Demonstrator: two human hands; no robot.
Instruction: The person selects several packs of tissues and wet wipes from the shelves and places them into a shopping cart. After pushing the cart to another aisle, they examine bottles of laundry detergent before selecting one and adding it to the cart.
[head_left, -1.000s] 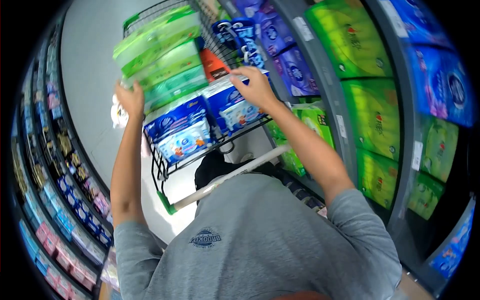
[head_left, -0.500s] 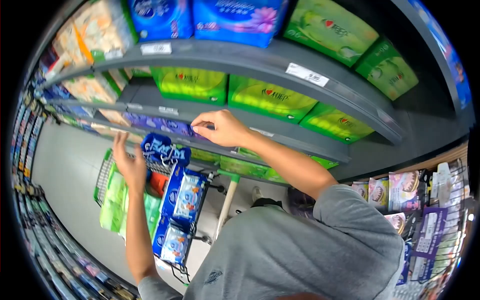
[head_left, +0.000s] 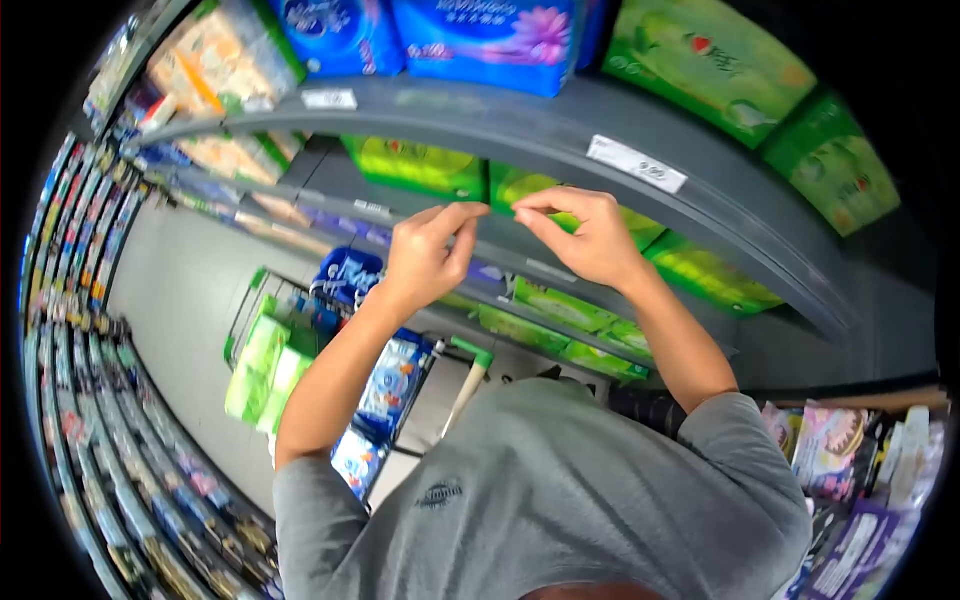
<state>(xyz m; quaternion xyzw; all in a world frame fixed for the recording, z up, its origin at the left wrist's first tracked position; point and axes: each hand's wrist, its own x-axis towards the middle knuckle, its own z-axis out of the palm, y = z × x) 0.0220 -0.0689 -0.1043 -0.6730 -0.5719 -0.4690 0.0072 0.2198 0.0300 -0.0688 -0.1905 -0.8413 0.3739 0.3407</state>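
Both hands are raised in front of the shelving, a small gap between their fingertips. My left hand (head_left: 431,252) is closed, thumb and fingers brought together; whatever may be between them is too small to make out. My right hand (head_left: 582,232) also has its thumb and forefinger close together, pointing left, and any held item cannot be made out. Behind the hands are green packs (head_left: 415,168) on the middle shelf and, higher up, blue packs (head_left: 487,42). Neither hand touches a pack.
A shopping cart (head_left: 262,277) stands below left, holding green packs (head_left: 262,355) and blue-white packs (head_left: 392,378). Its handle (head_left: 465,400) is beside my body. The grey shelf edge (head_left: 500,125) crosses in front. Stocked racks line the far left; hanging packets (head_left: 832,445) are at right.
My left hand has moved up and right, away from above the cart, and its fingers have come together. My right hand has shifted right. The view has moved slightly.
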